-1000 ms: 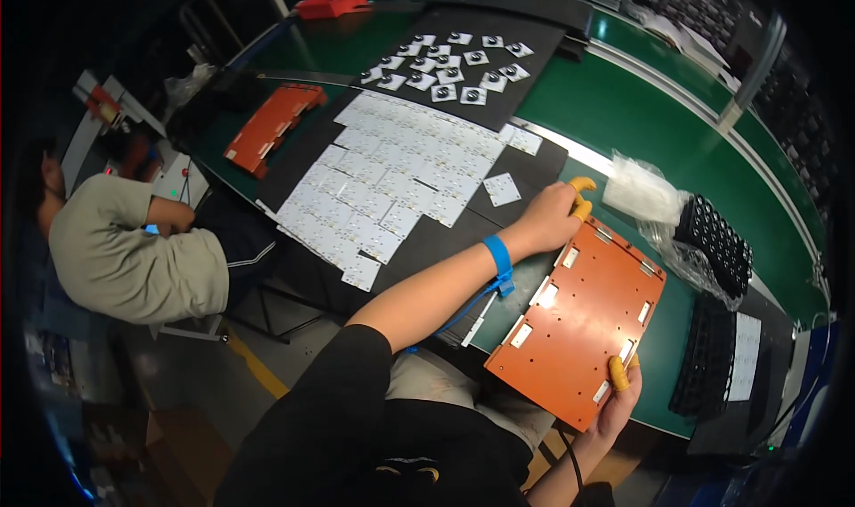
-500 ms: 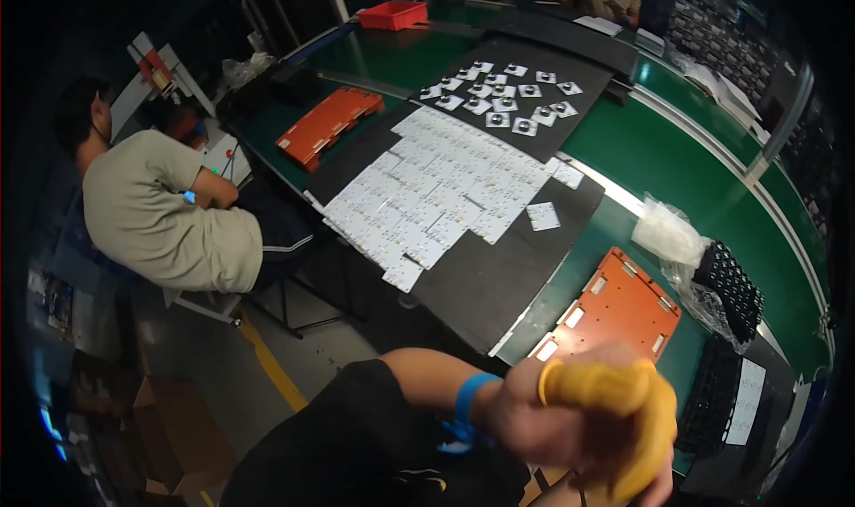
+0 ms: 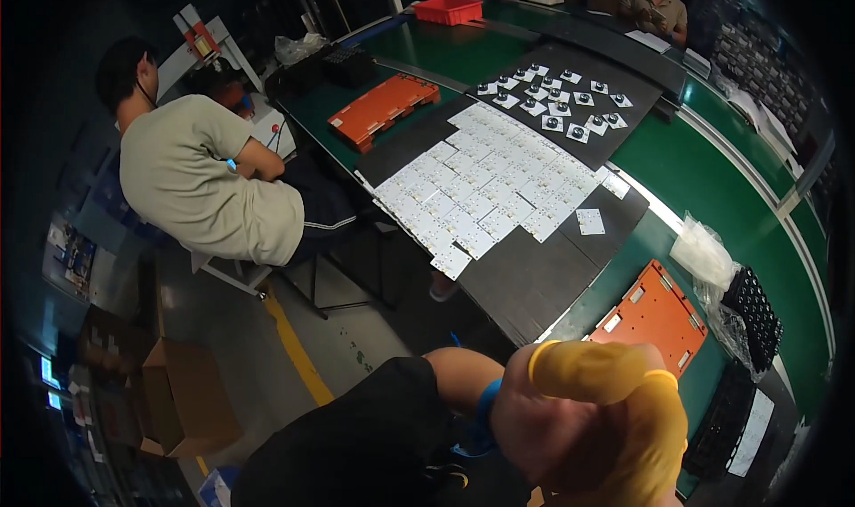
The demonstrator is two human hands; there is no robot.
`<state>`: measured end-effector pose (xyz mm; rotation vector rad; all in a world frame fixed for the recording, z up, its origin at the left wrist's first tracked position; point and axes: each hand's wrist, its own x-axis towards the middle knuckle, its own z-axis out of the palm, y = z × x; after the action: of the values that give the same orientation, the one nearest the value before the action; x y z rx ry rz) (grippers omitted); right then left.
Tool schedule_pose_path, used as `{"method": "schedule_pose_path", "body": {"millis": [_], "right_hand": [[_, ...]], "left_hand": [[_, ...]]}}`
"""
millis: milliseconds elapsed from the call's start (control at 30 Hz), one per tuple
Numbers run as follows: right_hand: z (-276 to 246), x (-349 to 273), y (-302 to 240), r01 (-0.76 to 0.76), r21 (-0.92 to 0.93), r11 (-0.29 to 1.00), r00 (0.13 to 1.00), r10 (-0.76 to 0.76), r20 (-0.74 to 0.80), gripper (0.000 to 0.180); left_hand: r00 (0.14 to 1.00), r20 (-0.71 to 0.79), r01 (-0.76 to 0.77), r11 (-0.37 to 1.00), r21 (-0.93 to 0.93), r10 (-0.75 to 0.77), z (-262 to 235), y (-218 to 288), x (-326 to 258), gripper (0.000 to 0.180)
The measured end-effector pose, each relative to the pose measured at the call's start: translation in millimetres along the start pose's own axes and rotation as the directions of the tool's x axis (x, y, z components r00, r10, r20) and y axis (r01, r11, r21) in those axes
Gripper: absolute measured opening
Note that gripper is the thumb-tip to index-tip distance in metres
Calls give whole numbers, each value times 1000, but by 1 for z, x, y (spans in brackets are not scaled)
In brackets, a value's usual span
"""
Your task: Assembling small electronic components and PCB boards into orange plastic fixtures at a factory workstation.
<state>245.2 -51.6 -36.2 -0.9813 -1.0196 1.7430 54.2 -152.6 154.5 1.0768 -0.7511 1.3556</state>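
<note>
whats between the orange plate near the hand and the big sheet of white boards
In the head view, a black mat lies between the orange plate and the white boards, with one loose white board on it.

Seated person (image 3: 200, 173): at the bench's left end.
White boards (image 3: 488, 186): laid in rows on black mat (image 3: 534, 275).
Red bin (image 3: 448, 9): far end.
Carton (image 3: 183, 396): on floor.

An orange plate (image 3: 655, 315) with small pale square tabs along its edges lies flat on the green bench, tilted cornerwise, just beyond the raised hand's (image 3: 588, 418) yellow-capped fingers (image 3: 579, 364), which cover its near corner.
</note>
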Motion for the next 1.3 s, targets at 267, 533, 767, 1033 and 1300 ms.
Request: {"method": "schedule_pose_path", "body": {"millis": [267, 533, 767, 1033, 1300], "right_hand": [[4, 1, -3, 62, -1, 998, 998, -62, 28, 36], [9, -2, -13, -92, 42, 995, 993, 95, -67, 38], [7, -1, -2, -48, 266, 963, 996, 25, 88, 33], [9, -6, -10, -72, 210, 975, 996, 58, 74, 30], [9, -3, -7, -101, 122, 987, 995, 100, 13, 31]], "left_hand": [[968, -152, 174, 969, -174, -201, 5, 1, -13, 59], [873, -485, -52, 979, -198, -52, 26, -12, -23, 45], [999, -38, 27, 996, -87, -30, 0, 1, 5, 81], [882, -468, -32, 986, -165, -50, 14, -7, -11, 72], [963, -271, 38, 992, 121, -4, -7, 12, -18, 83]]}}
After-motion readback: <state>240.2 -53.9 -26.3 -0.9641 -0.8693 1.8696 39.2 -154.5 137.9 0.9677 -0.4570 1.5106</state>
